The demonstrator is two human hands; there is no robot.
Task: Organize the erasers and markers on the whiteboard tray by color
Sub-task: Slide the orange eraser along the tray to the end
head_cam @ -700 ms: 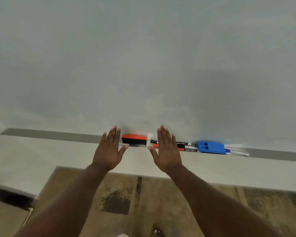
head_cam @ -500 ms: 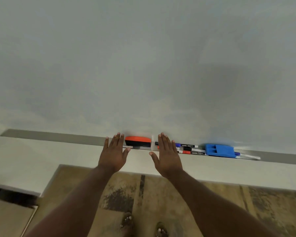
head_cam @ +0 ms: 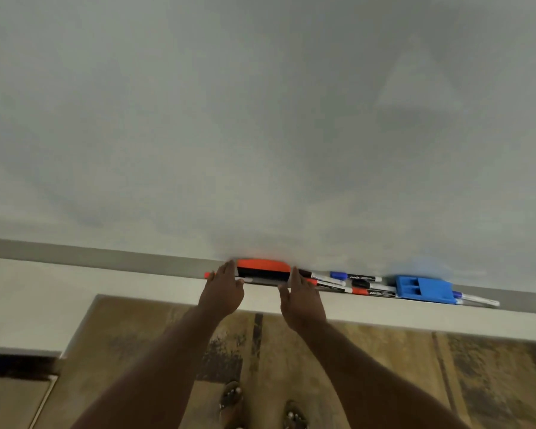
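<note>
As our flat, spread left hand [head_cam: 222, 293] and right hand [head_cam: 300, 301] flanked the red eraser [head_cam: 263, 269], gripping nothing, we judged grasping it came next.

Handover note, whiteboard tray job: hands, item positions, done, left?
Left hand: open, fingertips at the left end of the red eraser; not gripping.
Right hand: open, fingertips at the eraser's right end.
On the tray: a red marker tip shows left of the left hand; mixed blue, black and red markers lie between the red eraser and the blue eraser; another blue marker sticks out right of the blue eraser.
Done: no sorting visible.
Left: group everything by colour.
</note>
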